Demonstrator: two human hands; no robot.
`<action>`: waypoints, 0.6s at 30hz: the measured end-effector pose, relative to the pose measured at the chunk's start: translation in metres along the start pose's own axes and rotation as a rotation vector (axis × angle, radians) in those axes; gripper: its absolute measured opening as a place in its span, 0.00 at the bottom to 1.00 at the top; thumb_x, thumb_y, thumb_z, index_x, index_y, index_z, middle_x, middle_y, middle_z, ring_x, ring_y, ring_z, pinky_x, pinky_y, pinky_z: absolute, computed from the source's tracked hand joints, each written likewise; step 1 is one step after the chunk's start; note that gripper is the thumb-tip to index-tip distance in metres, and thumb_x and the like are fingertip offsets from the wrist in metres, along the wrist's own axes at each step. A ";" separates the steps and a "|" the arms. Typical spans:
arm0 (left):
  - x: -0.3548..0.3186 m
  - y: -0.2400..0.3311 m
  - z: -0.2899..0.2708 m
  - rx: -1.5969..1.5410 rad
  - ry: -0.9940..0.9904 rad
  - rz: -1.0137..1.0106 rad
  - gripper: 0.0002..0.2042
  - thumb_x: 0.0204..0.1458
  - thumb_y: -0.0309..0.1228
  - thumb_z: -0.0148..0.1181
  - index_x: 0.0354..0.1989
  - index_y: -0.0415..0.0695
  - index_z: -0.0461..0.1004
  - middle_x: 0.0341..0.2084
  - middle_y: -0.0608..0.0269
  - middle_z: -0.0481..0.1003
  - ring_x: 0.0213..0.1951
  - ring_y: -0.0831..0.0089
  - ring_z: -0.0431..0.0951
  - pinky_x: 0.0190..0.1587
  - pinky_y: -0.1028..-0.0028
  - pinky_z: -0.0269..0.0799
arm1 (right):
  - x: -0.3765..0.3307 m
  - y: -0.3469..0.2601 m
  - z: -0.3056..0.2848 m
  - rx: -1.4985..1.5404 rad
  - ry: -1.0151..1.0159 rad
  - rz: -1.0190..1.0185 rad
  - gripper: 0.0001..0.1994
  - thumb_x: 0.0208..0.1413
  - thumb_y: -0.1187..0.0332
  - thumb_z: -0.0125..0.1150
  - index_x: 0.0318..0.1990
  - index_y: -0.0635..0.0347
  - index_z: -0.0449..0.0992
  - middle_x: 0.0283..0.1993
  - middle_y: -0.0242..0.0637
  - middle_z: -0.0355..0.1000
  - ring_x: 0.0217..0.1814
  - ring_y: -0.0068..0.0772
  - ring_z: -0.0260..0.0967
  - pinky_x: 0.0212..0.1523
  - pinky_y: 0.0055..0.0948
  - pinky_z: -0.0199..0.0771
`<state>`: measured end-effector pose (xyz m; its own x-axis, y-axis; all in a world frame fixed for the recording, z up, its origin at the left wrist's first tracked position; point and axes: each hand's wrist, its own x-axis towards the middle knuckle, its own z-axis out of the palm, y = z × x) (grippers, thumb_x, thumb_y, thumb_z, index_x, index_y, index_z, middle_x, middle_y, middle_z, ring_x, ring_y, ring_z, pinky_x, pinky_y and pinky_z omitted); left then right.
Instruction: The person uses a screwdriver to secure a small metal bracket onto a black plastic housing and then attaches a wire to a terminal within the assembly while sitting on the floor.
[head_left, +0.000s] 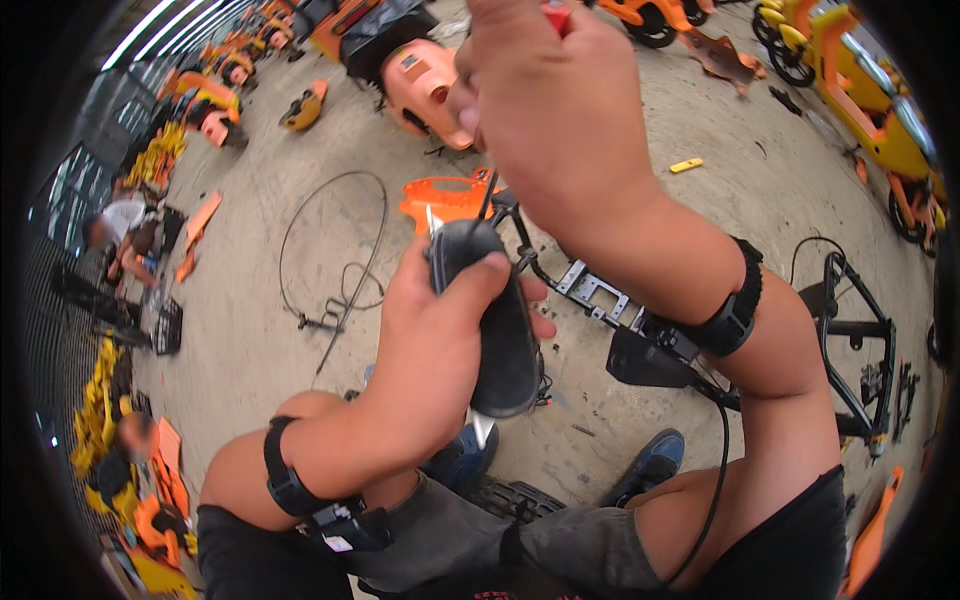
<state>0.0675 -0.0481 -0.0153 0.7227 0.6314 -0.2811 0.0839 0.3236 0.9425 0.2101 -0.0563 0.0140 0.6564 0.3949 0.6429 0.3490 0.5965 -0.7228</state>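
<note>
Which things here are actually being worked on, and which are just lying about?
In hand:
left hand grips a black oblong part
right hand holds a red-handled screwdriver over it

Lying about:
cable loop
orange panel
black metal frame
yellow piece

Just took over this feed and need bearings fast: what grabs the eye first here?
Dead centre, the left hand grips a long black moulded part, while the right hand above it drives a red-handled screwdriver down into its top end. Beneath lies a black metal frame on the concrete floor, and orange and yellow vehicle parts line the edges.
</note>
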 end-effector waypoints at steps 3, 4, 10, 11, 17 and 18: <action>0.006 -0.002 -0.010 -0.040 0.068 0.071 0.10 0.63 0.30 0.50 0.48 0.38 0.64 0.36 0.52 0.78 0.32 0.66 0.81 0.33 0.70 0.78 | 0.006 -0.011 0.024 0.093 -0.058 0.319 0.23 0.71 0.55 0.46 0.24 0.59 0.68 0.19 0.26 0.64 0.21 0.17 0.58 0.23 0.24 0.60; 0.009 0.001 -0.013 -0.032 0.096 0.075 0.10 0.63 0.29 0.49 0.48 0.38 0.65 0.36 0.52 0.78 0.33 0.67 0.81 0.33 0.70 0.78 | 0.005 0.002 0.031 0.072 -0.004 0.155 0.21 0.70 0.58 0.49 0.25 0.62 0.70 0.20 0.27 0.64 0.22 0.19 0.58 0.24 0.26 0.61; 0.031 -0.001 -0.024 -0.059 0.226 0.159 0.08 0.62 0.28 0.48 0.42 0.35 0.70 0.32 0.54 0.78 0.32 0.67 0.81 0.33 0.70 0.78 | 0.020 0.043 0.072 0.085 0.189 0.156 0.24 0.67 0.53 0.50 0.26 0.65 0.70 0.18 0.35 0.68 0.20 0.28 0.63 0.26 0.32 0.67; 0.036 -0.003 -0.027 -0.058 0.238 0.171 0.08 0.62 0.28 0.48 0.40 0.35 0.71 0.31 0.55 0.78 0.32 0.67 0.81 0.33 0.70 0.78 | 0.021 0.048 0.077 0.100 0.198 0.189 0.24 0.67 0.53 0.50 0.25 0.65 0.70 0.18 0.36 0.67 0.20 0.29 0.63 0.26 0.32 0.67; 0.074 -0.009 -0.038 0.065 0.445 0.246 0.18 0.59 0.27 0.49 0.51 0.30 0.53 0.38 0.41 0.74 0.35 0.57 0.80 0.37 0.64 0.76 | 0.038 0.094 0.108 -0.081 0.428 0.181 0.24 0.66 0.55 0.49 0.29 0.71 0.74 0.23 0.48 0.75 0.25 0.49 0.72 0.32 0.40 0.71; 0.081 -0.011 -0.042 0.134 0.542 0.229 0.19 0.59 0.27 0.49 0.52 0.29 0.52 0.39 0.40 0.74 0.38 0.56 0.80 0.39 0.63 0.76 | 0.036 0.093 0.109 -0.057 0.386 0.338 0.24 0.65 0.54 0.48 0.31 0.72 0.76 0.28 0.54 0.77 0.32 0.55 0.75 0.37 0.42 0.72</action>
<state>0.0964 0.0289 -0.0563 0.2832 0.9551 -0.0875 0.0790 0.0677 0.9946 0.1934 0.0903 -0.0024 0.9341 0.2656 0.2385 0.1039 0.4370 -0.8934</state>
